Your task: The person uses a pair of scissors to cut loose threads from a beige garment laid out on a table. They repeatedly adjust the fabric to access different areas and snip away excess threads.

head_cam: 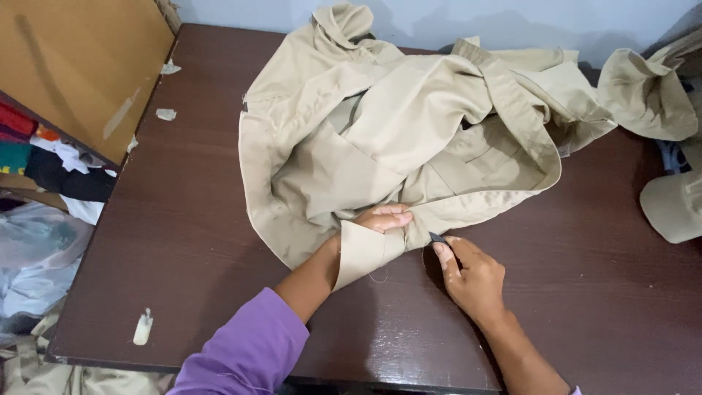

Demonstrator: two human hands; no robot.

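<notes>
Two hands work at the near edge of one crumpled beige garment (pixel 395 124), which lies spread over the middle and far part of the dark brown tabletop (pixel 190 219). The left hand (pixel 384 218), in a purple sleeve (pixel 248 351), lies under a folded flap of the cloth with its fingers nearly flat, pressing the fabric's edge. The right hand (pixel 472 274) is curled, thumb and forefinger pinched on one small dark tool (pixel 437 238) just beside the garment's hem; what kind of tool it is I cannot tell. One small white stub (pixel 143 328) stands near the left front corner. Two scraps of pale cloth (pixel 167 113) lie far left. Another beige piece (pixel 676 205) sits at the right edge.
</notes>
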